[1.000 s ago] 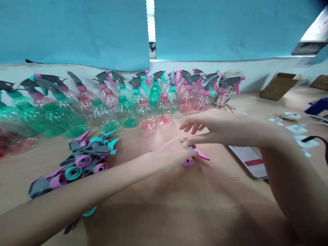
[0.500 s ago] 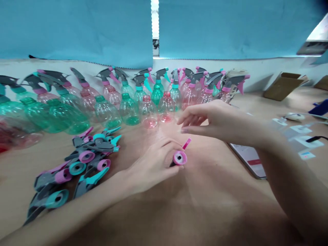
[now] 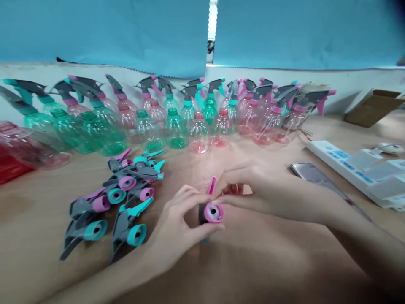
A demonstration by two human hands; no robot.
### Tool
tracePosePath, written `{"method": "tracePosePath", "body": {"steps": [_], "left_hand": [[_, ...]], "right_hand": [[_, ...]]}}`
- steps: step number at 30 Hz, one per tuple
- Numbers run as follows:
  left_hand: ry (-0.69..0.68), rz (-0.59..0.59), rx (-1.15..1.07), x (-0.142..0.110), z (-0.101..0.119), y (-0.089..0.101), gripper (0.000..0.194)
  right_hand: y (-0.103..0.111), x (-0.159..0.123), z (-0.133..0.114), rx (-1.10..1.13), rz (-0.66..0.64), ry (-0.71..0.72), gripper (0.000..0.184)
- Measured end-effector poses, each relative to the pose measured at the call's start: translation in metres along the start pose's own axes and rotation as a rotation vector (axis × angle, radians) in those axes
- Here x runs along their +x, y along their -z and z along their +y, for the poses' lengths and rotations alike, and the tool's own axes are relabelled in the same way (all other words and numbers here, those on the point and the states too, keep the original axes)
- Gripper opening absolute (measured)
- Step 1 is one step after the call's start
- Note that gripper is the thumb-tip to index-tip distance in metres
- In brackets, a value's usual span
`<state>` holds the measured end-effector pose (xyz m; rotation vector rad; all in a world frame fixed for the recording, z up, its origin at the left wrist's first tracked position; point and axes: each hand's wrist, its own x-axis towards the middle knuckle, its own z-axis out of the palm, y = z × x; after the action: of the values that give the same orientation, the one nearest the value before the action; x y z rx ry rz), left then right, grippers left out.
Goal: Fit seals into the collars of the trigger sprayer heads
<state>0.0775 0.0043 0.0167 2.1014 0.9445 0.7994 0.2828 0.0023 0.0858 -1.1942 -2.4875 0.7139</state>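
- Pink and grey, the spray head (image 3: 214, 212) is just below the middle of the frame, its round pink collar facing the camera and its pink trigger pointing up.
- The left hand (image 3: 175, 221) grips it from the left side, thumb under the collar and fingers curled over the top.
- The right hand (image 3: 259, 190) comes in from the right with bent fingers, its tips at the top of the collar, beside the trigger; whether they pinch anything is unclear.
- Left of the left hand, loose spray heads (image 3: 127, 183) lie in a heap, grey with pink or turquoise collars and triggers.
- Behind the heap and the hands, open bottles (image 3: 176, 133) in clear green and pink stand upright without tops.
- Farther back, bottles with sprayers (image 3: 249, 114) stand in a crowded row against the white wall (image 3: 341, 80).
- Red bottles (image 3: 15, 154) sit at the left edge of the frame, blurred.
- Right of centre, a phone (image 3: 319, 176) lies partly behind the right forearm, near a white power strip (image 3: 337, 158) with plugs.
- An open cardboard box (image 3: 368, 107) stands at the upper right.
- Blue cloth (image 3: 101, 33) hangs across the top of the frame, above the wooden table (image 3: 253, 266).
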Motion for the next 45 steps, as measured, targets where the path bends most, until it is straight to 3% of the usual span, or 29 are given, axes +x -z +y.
{"method": "tracePosePath", "body": {"steps": [8, 13, 19, 23, 28, 32, 45], "left_hand": [[-0.055, 0.077, 0.059, -0.004, -0.019, -0.01, 0.022], [-0.004, 0.015, 0.052, -0.004, -0.018, -0.01, 0.014], [-0.095, -0.071, 0.042, -0.006, -0.02, -0.008, 0.006], [-0.128, -0.115, 0.048, -0.007, -0.021, -0.006, 0.01], [-0.139, -0.117, 0.015, -0.008, -0.019, -0.004, 0.017], [-0.052, -0.067, 0.026, -0.008, -0.021, -0.004, 0.015], [-0.003, -0.02, -0.003, -0.007, -0.024, -0.004, 0.015]], "right_hand": [[-0.021, 0.006, 0.007, 0.019, -0.094, 0.015, 0.005], [-0.025, 0.01, 0.008, 0.035, -0.128, 0.059, 0.007], [-0.022, 0.009, 0.009, 0.086, -0.167, 0.105, 0.012], [-0.02, 0.01, 0.008, 0.111, -0.203, 0.137, 0.015], [-0.021, 0.008, 0.005, 0.103, -0.153, 0.092, 0.015], [-0.028, 0.01, 0.006, 0.08, -0.063, 0.094, 0.016], [-0.033, 0.013, 0.01, 0.144, -0.043, 0.112, 0.016]]}}
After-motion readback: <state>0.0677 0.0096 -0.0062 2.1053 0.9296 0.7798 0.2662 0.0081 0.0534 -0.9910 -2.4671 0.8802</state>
